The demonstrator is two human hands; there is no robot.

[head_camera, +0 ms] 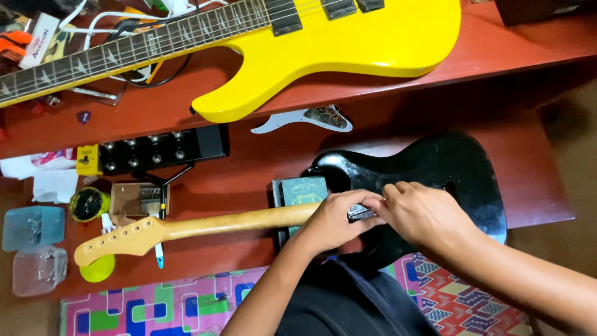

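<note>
Red workbench. Black guitar lies face-down, maple neck pointing left. Left hand and right hand pinch metal neck plate at neck joint, steadying it. Yellow guitar beyond black guitar.

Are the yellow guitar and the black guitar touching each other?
Apart. The head view shows the yellow guitar on the upper red shelf, with bare red wood between it and the black guitar below.
</note>
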